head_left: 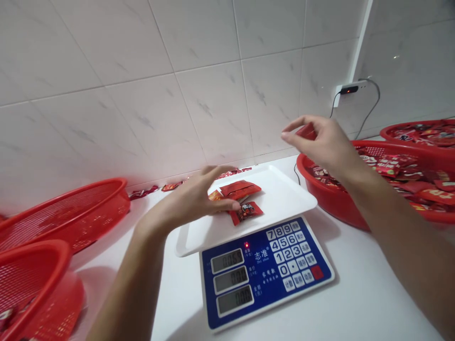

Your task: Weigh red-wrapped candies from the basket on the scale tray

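Several small red snack packets point(241, 189) lie in a loose pile on the white tray point(280, 194) of a digital scale point(266, 270). At the tray's left side, my left hand point(195, 196) reaches over the pile with thumb and fingers apart. Its thumb tip overlaps the front packet point(247, 212); whether it touches cannot be made out. Raised above the tray's right side, my right hand point(318, 139) has a red packet point(307, 131) between its thumb and fingers. The scale's top display point(227, 260) seems to read 0.069.
On the right stand a red basket point(337, 208) full of packets and another filled basket point(387, 132) behind it. Two red baskets point(121, 189) point(60, 255) are on the left. Loose packets point(170, 186) lie along the tiled wall. A cable point(373, 104) runs from a wall socket.
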Action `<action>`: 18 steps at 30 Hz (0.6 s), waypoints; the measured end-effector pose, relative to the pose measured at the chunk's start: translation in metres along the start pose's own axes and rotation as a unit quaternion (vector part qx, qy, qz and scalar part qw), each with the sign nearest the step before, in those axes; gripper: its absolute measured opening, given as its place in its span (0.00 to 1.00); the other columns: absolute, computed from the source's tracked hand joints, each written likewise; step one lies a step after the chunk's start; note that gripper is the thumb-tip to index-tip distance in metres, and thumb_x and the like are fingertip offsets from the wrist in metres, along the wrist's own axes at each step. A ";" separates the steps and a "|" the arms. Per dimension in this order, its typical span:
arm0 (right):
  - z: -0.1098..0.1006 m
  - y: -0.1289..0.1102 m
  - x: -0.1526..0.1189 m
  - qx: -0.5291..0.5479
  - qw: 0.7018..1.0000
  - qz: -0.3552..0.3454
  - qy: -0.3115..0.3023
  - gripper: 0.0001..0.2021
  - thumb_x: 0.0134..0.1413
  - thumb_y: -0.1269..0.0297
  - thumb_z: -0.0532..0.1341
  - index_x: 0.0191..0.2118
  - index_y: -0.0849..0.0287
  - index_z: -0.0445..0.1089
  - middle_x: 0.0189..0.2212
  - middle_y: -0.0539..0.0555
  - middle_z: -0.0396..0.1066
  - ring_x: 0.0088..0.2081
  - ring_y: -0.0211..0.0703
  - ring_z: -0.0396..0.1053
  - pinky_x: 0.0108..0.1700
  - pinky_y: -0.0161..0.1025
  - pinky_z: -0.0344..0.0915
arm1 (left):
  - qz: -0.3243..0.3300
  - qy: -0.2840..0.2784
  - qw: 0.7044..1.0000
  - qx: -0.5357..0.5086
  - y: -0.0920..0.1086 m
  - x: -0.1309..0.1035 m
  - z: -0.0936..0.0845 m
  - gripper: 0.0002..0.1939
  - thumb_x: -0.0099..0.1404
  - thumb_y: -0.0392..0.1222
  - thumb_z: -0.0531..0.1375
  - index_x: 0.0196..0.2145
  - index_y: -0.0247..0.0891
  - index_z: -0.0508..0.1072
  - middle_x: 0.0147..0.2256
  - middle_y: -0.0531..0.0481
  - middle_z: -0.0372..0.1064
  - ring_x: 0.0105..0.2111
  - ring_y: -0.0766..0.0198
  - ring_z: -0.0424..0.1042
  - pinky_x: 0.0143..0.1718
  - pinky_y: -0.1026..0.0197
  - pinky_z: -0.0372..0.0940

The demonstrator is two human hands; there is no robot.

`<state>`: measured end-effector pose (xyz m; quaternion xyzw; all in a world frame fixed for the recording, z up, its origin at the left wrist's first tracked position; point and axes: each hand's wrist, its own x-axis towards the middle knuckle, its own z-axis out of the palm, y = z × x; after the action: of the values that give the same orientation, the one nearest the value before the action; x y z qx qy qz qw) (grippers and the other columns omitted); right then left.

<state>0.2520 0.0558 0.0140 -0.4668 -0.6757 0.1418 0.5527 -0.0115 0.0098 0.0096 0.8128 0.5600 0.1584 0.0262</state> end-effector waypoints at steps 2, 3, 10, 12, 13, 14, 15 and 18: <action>-0.012 0.004 0.006 -0.010 0.999 0.006 0.037 0.07 0.54 0.62 0.66 0.35 0.59 0.74 0.28 0.52 0.69 0.29 0.40 0.65 0.31 0.40 0.61 | 0.017 -0.065 0.998 -0.011 0.006 0.006 0.011 0.43 0.53 0.68 0.65 0.64 0.57 0.62 0.65 0.42 0.58 0.59 0.39 0.65 0.53 0.43 0.65; -0.017 0.006 0.008 -0.014 0.999 0.011 0.042 0.06 0.54 0.62 0.66 0.35 0.59 0.74 0.28 0.52 0.69 0.28 0.39 0.65 0.31 0.40 0.61 | 0.021 -0.097 0.995 -0.014 0.008 0.010 0.016 0.45 0.52 0.68 0.66 0.65 0.58 0.61 0.66 0.42 0.56 0.60 0.37 0.64 0.53 0.42 0.64; -0.029 0.013 0.014 -0.057 0.998 0.020 0.034 0.06 0.53 0.63 0.67 0.35 0.60 0.74 0.27 0.52 0.69 0.27 0.39 0.65 0.32 0.41 0.62 | 0.102 -0.154 0.982 -0.026 0.008 0.026 0.036 0.28 0.65 0.60 0.58 0.62 0.63 0.64 0.65 0.51 0.59 0.62 0.46 0.59 0.62 0.41 0.54; -0.029 0.013 0.014 -0.065 0.997 0.026 0.026 0.06 0.53 0.63 0.67 0.35 0.60 0.75 0.27 0.52 0.69 0.27 0.39 0.65 0.33 0.41 0.62 | 0.103 -0.123 0.986 -0.034 0.011 0.020 0.038 0.24 0.66 0.54 0.58 0.60 0.60 0.67 0.61 0.50 0.65 0.59 0.48 0.63 0.61 0.42 0.55; -0.030 0.013 0.014 -0.071 0.997 0.030 0.022 0.06 0.53 0.63 0.68 0.35 0.60 0.76 0.26 0.52 0.69 0.27 0.38 0.65 0.33 0.41 0.61 | 0.089 -0.105 0.989 -0.044 0.013 0.016 0.039 0.23 0.66 0.52 0.58 0.59 0.58 0.69 0.58 0.49 0.67 0.56 0.49 0.66 0.60 0.43 0.58; -0.030 0.013 0.014 -0.079 0.996 0.038 0.018 0.06 0.53 0.63 0.67 0.35 0.60 0.76 0.26 0.52 0.69 0.27 0.38 0.65 0.33 0.41 0.61 | 0.069 -0.085 0.992 -0.058 0.016 0.012 0.040 0.22 0.66 0.50 0.59 0.58 0.57 0.70 0.56 0.48 0.69 0.53 0.51 0.69 0.57 0.45 0.60; -0.030 0.013 0.014 -0.088 0.995 0.046 0.014 0.06 0.53 0.63 0.67 0.35 0.60 0.76 0.25 0.52 0.69 0.27 0.37 0.65 0.33 0.42 0.60 | 0.045 -0.063 0.995 -0.069 0.020 0.009 0.042 0.22 0.66 0.48 0.58 0.58 0.56 0.70 0.54 0.47 0.70 0.50 0.52 0.71 0.55 0.46 0.63; -0.031 0.012 0.013 -0.111 0.992 0.062 0.009 0.07 0.53 0.62 0.67 0.35 0.59 0.76 0.26 0.52 0.70 0.27 0.36 0.66 0.33 0.42 0.59 | -0.011 -0.014 0.998 -0.067 0.028 0.001 0.048 0.25 0.65 0.43 0.58 0.60 0.52 0.69 0.49 0.45 0.71 0.42 0.54 0.74 0.47 0.49 0.68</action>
<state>0.2852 0.0625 0.0246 -0.5674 -0.6520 0.0955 0.4939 0.0277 0.0064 -0.0296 0.8052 0.5566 0.1838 0.0901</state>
